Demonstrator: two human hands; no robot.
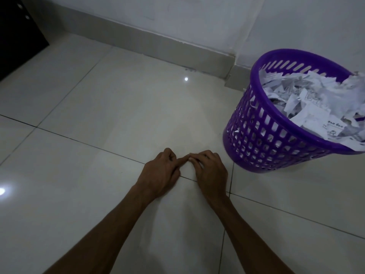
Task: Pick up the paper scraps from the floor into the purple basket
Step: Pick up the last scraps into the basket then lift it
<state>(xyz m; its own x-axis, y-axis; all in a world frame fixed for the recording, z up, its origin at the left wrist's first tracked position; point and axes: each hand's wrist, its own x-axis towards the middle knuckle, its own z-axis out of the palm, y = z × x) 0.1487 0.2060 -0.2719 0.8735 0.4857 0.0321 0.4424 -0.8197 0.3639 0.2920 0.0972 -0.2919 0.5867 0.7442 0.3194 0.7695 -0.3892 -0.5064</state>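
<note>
- The paper scraps (308,99) fill the purple basket (256,135) to its rim; some poke through the side slots.
- The basket stands on the tiled floor (98,115), near the corner of the white wall (197,20).
- The left hand (162,173) and right hand (211,173) are low over the floor, left of the basket, fingertips meeting.
- Both hands have curled fingers; whether they pinch a scrap cannot be told.
- A dark cabinet (17,36) stands at far left.
</note>
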